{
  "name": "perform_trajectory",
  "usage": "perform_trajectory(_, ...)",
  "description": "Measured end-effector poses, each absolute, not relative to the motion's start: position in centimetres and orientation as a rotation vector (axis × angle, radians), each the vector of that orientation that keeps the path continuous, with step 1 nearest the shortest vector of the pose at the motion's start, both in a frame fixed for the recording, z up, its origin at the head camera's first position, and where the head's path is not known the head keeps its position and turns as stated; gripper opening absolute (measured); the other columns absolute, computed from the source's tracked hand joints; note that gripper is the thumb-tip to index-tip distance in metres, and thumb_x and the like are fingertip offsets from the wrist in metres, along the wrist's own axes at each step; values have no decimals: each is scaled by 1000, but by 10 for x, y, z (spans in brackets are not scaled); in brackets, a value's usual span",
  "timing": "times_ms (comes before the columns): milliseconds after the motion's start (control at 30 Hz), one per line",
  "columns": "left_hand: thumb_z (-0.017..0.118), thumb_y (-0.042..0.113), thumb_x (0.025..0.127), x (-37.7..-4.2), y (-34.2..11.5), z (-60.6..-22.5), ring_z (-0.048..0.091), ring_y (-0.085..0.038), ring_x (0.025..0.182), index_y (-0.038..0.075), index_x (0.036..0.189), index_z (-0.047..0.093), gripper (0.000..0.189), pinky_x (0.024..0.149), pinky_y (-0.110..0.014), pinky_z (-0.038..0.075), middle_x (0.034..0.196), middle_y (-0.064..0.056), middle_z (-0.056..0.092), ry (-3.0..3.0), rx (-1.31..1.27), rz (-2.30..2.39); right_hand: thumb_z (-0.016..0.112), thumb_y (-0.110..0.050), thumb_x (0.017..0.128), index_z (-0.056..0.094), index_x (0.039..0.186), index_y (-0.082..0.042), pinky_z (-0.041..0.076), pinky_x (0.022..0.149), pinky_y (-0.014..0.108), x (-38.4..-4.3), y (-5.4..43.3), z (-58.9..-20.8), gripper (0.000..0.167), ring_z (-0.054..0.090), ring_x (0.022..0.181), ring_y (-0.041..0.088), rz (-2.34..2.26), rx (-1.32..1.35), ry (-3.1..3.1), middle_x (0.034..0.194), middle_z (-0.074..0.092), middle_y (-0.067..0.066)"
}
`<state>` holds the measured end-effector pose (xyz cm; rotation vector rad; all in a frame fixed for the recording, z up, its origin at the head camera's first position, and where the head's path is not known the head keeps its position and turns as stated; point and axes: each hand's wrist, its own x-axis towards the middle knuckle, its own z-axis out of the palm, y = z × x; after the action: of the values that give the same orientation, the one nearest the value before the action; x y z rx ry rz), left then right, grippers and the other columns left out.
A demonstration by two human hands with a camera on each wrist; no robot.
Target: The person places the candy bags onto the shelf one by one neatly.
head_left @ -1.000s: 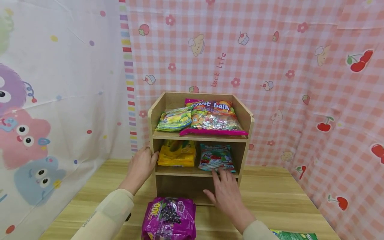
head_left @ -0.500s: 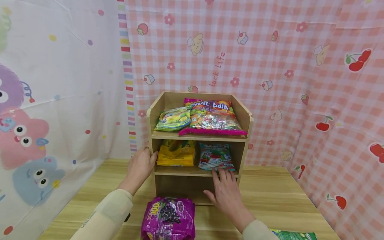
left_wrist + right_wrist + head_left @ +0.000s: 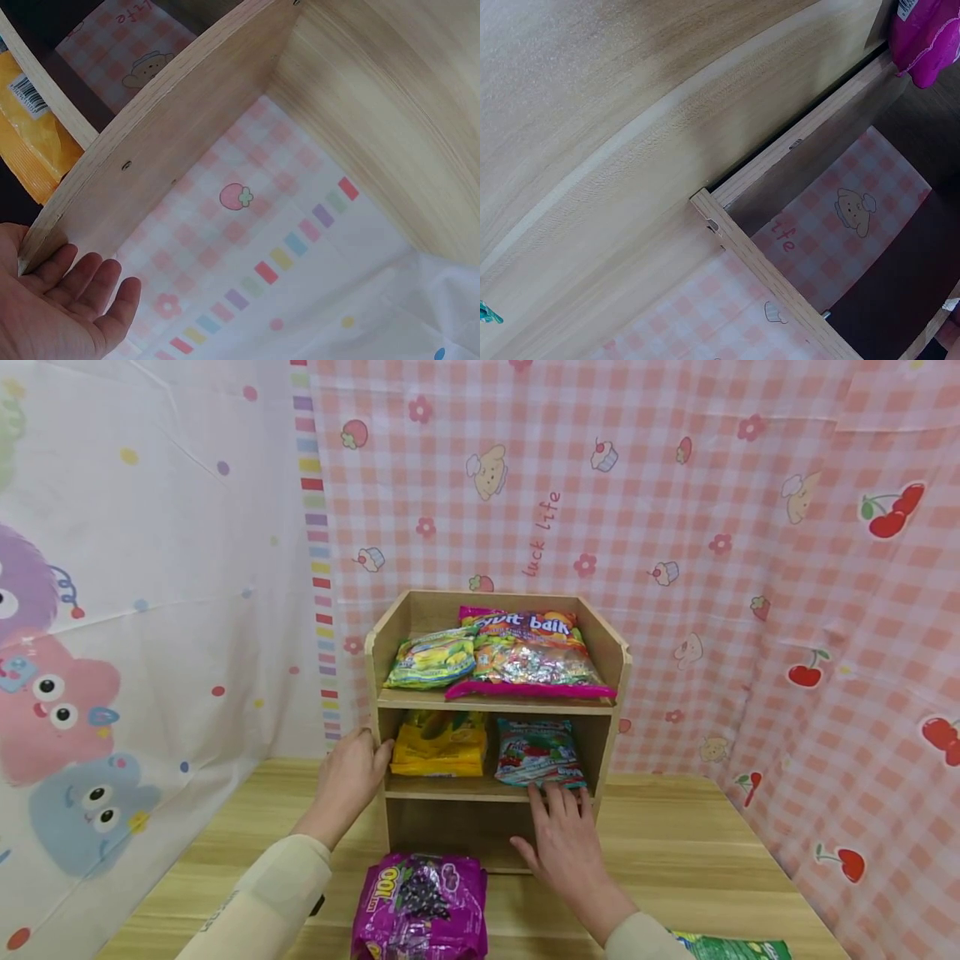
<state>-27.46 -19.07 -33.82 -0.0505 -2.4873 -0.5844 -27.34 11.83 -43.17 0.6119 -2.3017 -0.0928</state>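
My left hand [image 3: 351,777] grips the left side panel of a small wooden shelf [image 3: 457,788]. Its thumb lies inside, and the left wrist view has the fingers [image 3: 94,277] outside the panel's edge. My right hand [image 3: 566,843], fingers extended, rests its fingertips at the middle board's front edge, right at the lower edge of a teal candy bag [image 3: 540,752]. Left of that bag on the same board lies a yellow candy bag [image 3: 442,743]. Only a sliver of my right hand shows at the corner of the right wrist view.
On the top board lie a green-yellow candy bag [image 3: 433,658] and a larger pink-edged candy bag [image 3: 536,652]. A purple grape candy bag [image 3: 423,906] sits on the table before the shelf. At the front right is a green bag [image 3: 731,947]. Patterned cloths hang behind and at both sides.
Both hands stay in place at the shelf. The fingers of my right hand spread slightly wider at the board's edge. The head view drifts a little.
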Motion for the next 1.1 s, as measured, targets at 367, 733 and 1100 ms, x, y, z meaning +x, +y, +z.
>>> perform_trajectory(367,58,24,99,-275,-191,-338,54,-31,67,6,71,48,35,61,-49,47,76,-10,52,-2495,-42,-577,68,-55,87,56,136,-6,35,103,62,-268,121,-430,71,55,114,36,-131,634,-2298,130,56,17)
perform_trajectory(733,58,26,99,-276,-189,-338,55,-31,67,7,68,48,37,63,-51,48,75,-10,51,-2510,-13,-580,74,-36,88,62,130,-8,43,96,61,-273,140,-420,52,60,107,35,29,811,-2276,125,60,15)
perform_trajectory(1100,60,25,98,-277,-187,-337,54,-30,64,7,68,48,37,60,-50,47,72,-9,51,-2499,-27,-577,75,-18,86,73,105,-9,54,65,36,-275,175,-394,21,62,71,10,181,1159,-2386,89,67,-2)
